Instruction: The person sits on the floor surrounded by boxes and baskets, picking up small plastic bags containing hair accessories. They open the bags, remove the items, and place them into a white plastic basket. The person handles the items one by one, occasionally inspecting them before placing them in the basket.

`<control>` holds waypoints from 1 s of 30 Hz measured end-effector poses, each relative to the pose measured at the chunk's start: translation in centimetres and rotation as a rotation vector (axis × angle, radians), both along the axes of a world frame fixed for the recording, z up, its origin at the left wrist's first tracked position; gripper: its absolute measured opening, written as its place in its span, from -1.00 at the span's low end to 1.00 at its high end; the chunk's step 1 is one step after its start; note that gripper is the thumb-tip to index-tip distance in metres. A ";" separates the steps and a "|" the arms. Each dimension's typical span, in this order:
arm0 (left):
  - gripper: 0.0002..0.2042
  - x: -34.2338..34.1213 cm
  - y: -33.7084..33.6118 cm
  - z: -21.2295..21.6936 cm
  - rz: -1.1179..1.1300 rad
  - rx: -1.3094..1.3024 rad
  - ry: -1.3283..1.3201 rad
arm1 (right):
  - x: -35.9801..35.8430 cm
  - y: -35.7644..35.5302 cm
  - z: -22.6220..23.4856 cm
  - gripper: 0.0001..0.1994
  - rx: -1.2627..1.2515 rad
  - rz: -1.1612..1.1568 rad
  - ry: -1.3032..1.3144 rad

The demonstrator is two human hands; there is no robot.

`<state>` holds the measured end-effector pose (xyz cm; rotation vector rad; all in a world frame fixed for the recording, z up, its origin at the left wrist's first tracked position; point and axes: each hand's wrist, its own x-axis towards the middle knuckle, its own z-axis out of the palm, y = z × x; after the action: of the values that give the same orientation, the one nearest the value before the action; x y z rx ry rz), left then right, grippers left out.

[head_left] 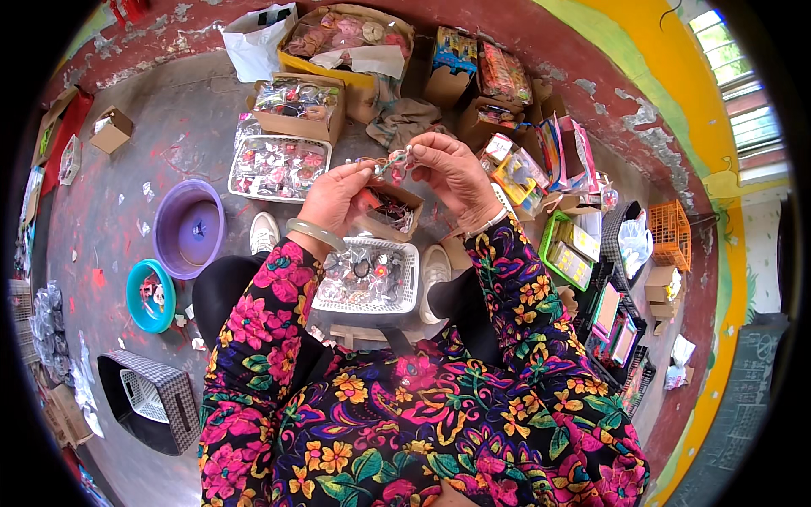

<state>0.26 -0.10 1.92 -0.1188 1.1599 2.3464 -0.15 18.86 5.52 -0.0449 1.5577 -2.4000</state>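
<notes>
Both hands are raised together above the white basket (pixel 369 272) in her lap, the left hand (pixel 336 198) and right hand (pixel 452 171) each pinching an end of a small trinket (pixel 394 160), fingers closed on it, held close for a look.

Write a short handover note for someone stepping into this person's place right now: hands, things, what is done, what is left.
Left hand and right hand: both raised, fingertips pinching one small trinket between them.
White basket of packed trinkets sits between the knees; small open cardboard box lies just beyond it.
Done: basket partly filled.
Left: the held piece is not yet set down; a white tray and boxes of more pieces lie ahead.
</notes>
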 end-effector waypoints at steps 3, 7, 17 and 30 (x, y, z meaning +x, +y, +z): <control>-0.81 -0.3 -0.6 -0.1 0.008 0.167 -0.086 | 0.1 -0.2 0.3 -0.87 0.072 0.011 0.060; -0.82 -0.5 -1.1 -0.3 0.023 0.304 -0.054 | -0.5 0.7 0.1 -0.88 -0.005 0.036 0.050; -0.80 -0.5 -0.6 -1.3 -0.152 -0.019 0.022 | -0.1 -0.3 0.7 -0.86 -0.300 0.005 -0.008; -0.80 0.0 -0.5 0.2 -0.159 -0.022 0.115 | -1.2 0.1 -2.8 -0.85 0.146 0.266 -0.318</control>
<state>0.24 -0.57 2.15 0.0991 1.2036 2.2255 -1.38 19.01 2.77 0.1434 1.4689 -1.9739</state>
